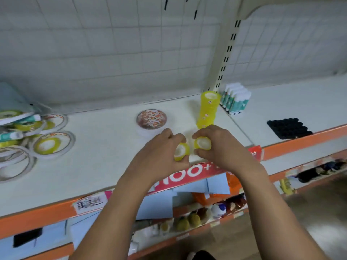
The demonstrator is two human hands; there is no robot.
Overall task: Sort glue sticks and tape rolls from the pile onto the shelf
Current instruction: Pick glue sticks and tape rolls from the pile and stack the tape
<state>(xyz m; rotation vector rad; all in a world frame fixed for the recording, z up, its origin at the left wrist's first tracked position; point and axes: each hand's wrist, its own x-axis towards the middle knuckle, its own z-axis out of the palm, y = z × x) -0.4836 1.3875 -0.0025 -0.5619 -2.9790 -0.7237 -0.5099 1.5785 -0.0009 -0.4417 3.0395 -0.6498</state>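
From the head camera you look down onto a pale cream metal shelf (105,166) with an orange front edge, backed by a white wire grid panel (112,44).

Your left hand (159,149) is curled round a small yellow tape roll with a white core (180,152), thumb below and fingers above. Your right hand (223,147) grips a second small yellow tape roll (202,143) the same way. The two rolls are held just beside each other over the front part of the shelf, their open cores facing you.

Just behind your right hand stands a tall stack of yellow tape rolls (208,109), leaning slightly. To its right, past the slotted upright post (223,62), a tight row of white glue sticks with teal labels (235,99) stands upright on the neighbouring shelf section. A black dimpled plastic tray (289,128) lies further right, near that section's front edge.

Left of your hands, well apart from the stack, sits a wide white tape roll with an orange-patterned top (151,121). At the far left edge lies the mixed pile (24,132): flat white tape rings, yellow rolls and teal glue sticks jumbled together.

A red label strip with large white numerals (187,171) runs along the shelf edge below your wrists. Lower shelves show blurred assorted goods.
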